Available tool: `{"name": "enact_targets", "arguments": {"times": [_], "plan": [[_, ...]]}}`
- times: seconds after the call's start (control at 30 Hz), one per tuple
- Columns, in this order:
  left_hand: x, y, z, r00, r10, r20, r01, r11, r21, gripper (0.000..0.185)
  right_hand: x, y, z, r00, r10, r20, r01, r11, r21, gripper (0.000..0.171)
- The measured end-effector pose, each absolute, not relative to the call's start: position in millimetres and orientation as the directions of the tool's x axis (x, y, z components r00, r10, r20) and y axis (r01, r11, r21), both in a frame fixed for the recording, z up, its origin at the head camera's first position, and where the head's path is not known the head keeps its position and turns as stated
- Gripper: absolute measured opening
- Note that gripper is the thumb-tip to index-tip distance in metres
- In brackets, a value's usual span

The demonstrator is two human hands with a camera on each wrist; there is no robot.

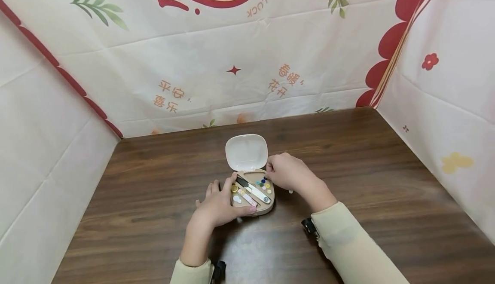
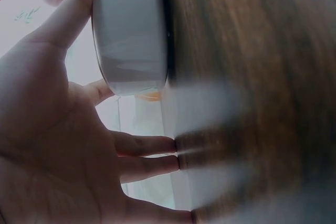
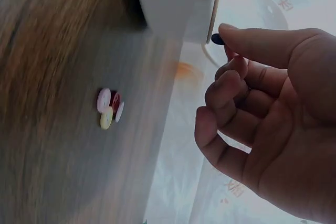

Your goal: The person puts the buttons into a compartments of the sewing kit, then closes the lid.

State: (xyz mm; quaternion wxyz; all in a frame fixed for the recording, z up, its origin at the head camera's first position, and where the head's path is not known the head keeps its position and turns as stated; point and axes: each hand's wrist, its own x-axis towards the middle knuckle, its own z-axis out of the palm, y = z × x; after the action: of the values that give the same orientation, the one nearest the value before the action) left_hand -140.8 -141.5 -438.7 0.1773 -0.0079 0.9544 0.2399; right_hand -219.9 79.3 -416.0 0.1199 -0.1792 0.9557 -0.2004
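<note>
A small tan sewing kit box [image 1: 270,198] lies open on the wooden table [image 1: 371,189], its white lid [image 1: 246,151] tipped back behind it. Its tray holds black snips [image 1: 253,189], coloured buttons [image 1: 263,184] and a gold thimble [image 1: 234,188]. My left hand [image 1: 232,196] grips the box from the left, thumb on the top edge and a finger along the front. The left wrist view shows the box's pale side [image 2: 131,35] against my thumb [image 2: 73,9]. My right hand [image 1: 270,172] is at the box's right rim, its curled fingers pinching a dark blue button [image 3: 216,39].
A few loose buttons [image 3: 107,108] lie on the table just right of the box, seen as a pale dot [image 1: 291,191] in the head view. Printed cloth walls [image 1: 232,73] close in the table at the back and on both sides.
</note>
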Motion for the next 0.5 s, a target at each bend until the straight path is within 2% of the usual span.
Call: {"name": "enact_targets", "arguments": {"times": [0.5], "plan": [[-142.4, -141.9, -441.3, -0.931, 0.069, -0.358, -0.102, 0.893, 0.438, 0.113, -218.5, 62.3, -423.2, -0.897, -0.424, -0.128, -0.329, 0.832, -0.447, 0.023]]}}
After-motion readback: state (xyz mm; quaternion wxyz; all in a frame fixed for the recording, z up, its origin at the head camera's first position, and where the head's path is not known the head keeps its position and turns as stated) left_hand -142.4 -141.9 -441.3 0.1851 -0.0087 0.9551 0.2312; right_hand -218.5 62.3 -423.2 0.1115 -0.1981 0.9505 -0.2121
